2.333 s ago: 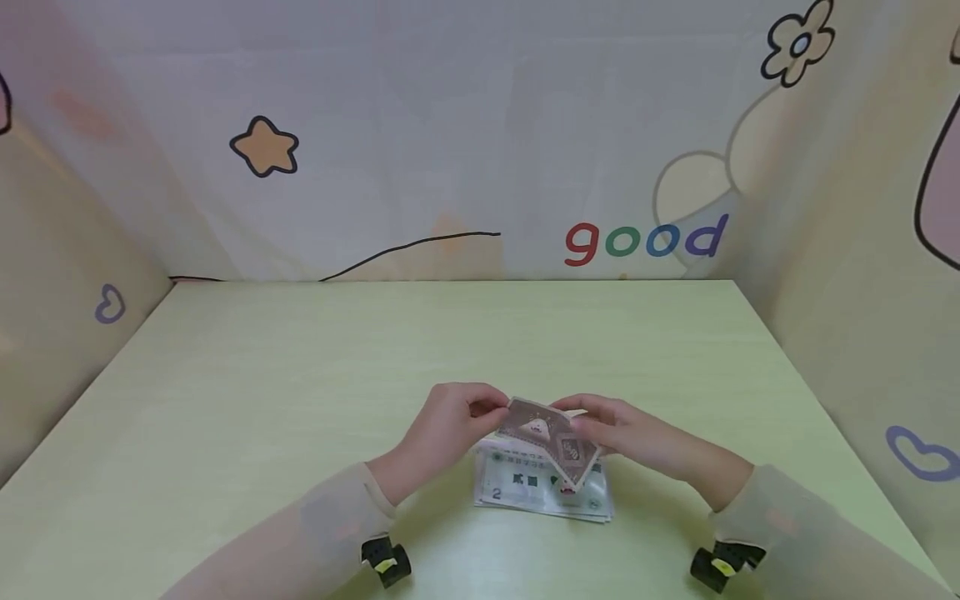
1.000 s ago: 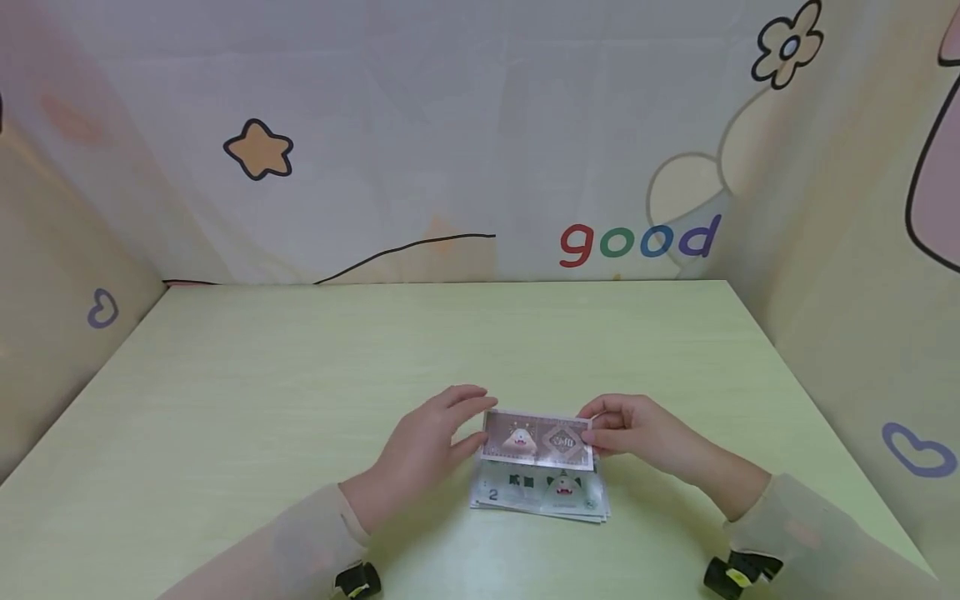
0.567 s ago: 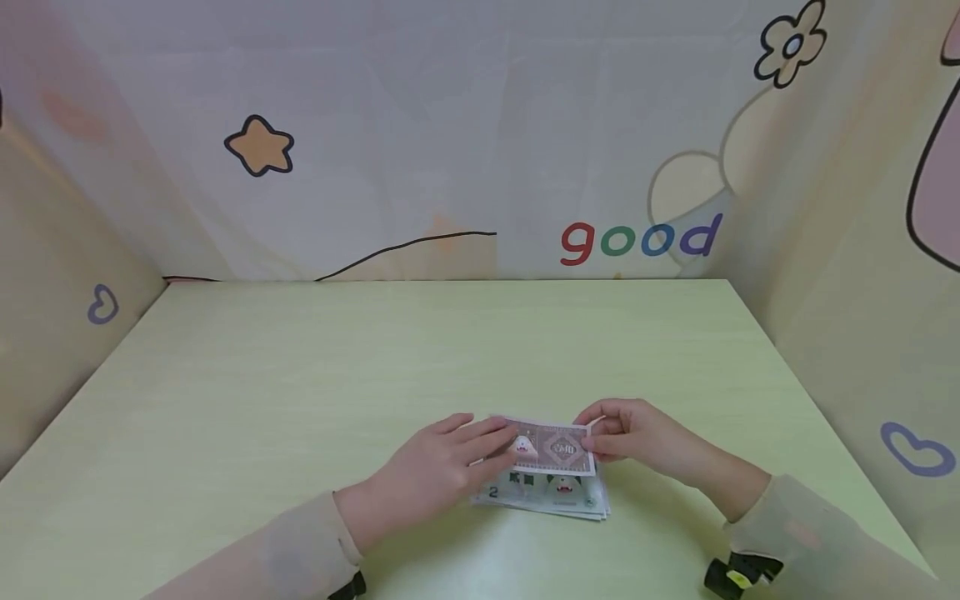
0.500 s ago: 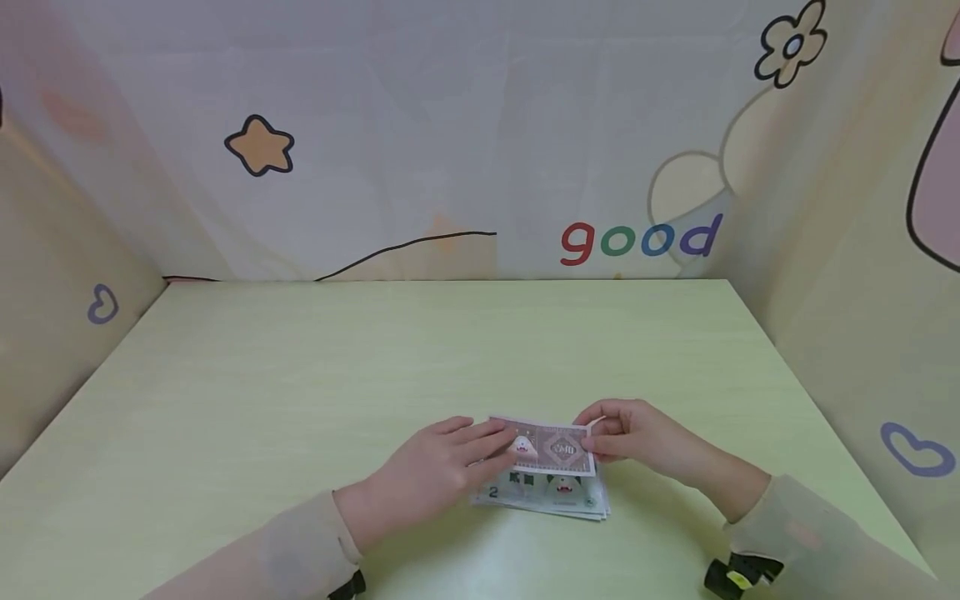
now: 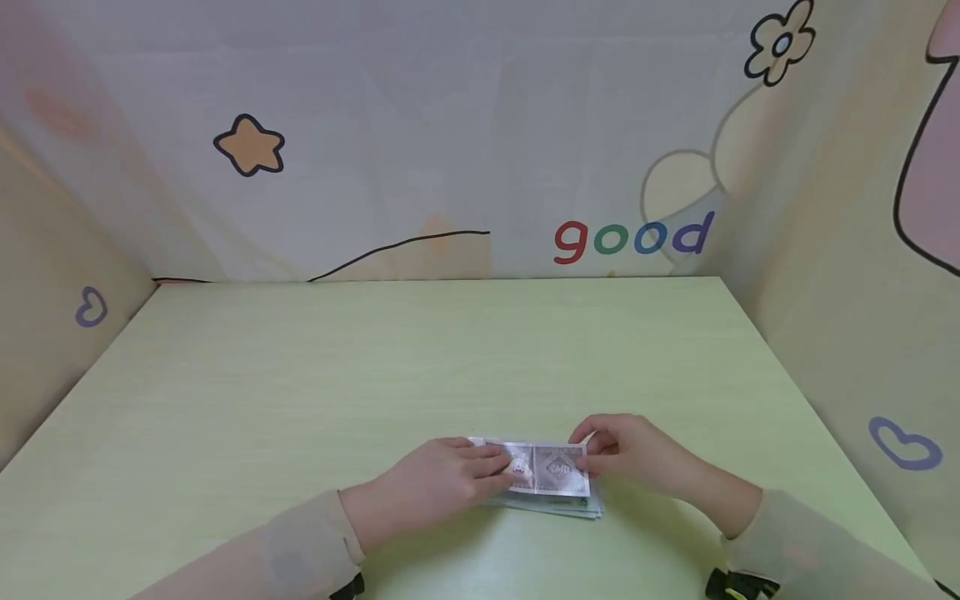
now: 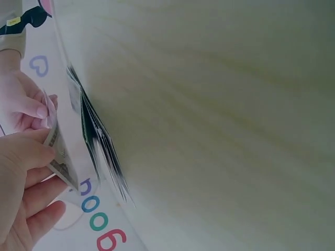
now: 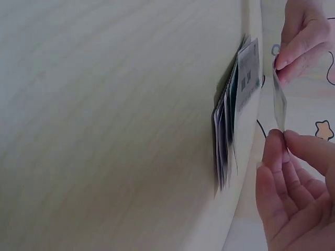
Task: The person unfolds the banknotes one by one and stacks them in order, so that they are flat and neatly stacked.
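Note:
A purplish-grey banknote [image 5: 558, 468] with a cartoon figure is held level just above a small stack of greenish banknotes [image 5: 551, 503] on the table. My left hand [image 5: 438, 483] holds its left end, with the fingers lying across the printed face. At the other end, my right hand [image 5: 645, 454] pinches the edge between thumb and fingertips. In the right wrist view the held banknote [image 7: 279, 99] stands clear of the stack [image 7: 225, 130], whose sheets are slightly fanned. The left wrist view also shows a gap between the held banknote [image 6: 64, 157] and the stack [image 6: 99, 136].
The pale green table [image 5: 337, 358] is enclosed by printed cloth walls [image 5: 390, 125] at the back and both sides. Black wrist cameras [image 5: 738, 585] sit on both cuffs.
The banknote, first tilted between both hands, was turned level over the stack and lowered toward the person. My left hand let go of its corner, opened, then moved over its left end.

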Demonstrator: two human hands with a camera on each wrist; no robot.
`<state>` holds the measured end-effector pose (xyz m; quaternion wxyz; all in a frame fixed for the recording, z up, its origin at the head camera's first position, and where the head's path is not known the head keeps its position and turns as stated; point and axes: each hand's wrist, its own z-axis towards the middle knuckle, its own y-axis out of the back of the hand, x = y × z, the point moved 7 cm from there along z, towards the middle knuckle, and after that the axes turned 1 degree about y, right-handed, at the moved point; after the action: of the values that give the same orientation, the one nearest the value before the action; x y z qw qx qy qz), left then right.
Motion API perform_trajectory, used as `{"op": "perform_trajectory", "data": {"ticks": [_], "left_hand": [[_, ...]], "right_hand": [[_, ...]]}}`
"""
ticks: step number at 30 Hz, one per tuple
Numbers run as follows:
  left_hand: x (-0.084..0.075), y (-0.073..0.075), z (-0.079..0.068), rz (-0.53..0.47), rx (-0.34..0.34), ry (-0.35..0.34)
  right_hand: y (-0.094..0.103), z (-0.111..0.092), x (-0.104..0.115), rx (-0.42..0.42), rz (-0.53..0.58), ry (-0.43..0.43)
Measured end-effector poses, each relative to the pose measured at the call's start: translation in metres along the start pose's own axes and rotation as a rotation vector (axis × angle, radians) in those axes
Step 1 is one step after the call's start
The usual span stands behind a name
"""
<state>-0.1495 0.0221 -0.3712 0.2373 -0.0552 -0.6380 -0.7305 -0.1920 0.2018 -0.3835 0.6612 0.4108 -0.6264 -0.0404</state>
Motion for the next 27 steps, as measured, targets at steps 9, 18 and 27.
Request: {"op": "perform_trajectory", "data": {"ticks": [9,18,27], "left_hand": [[-0.004,-0.011,0.006,0.004,0.123,-0.012],[-0.009,-0.02,0.007,0.071,0.181,-0.047],[-0.008,-0.022,0.008,0.012,0.222,-0.05]], "right_hand": [[-0.009,0.005,0.006,0.011,-0.2,0.044],[-0.021,0.009,0.005,0.022,-0.385,0.013],[-0.031,0.008,0.011,0.016,-0.633,-0.045]]}}
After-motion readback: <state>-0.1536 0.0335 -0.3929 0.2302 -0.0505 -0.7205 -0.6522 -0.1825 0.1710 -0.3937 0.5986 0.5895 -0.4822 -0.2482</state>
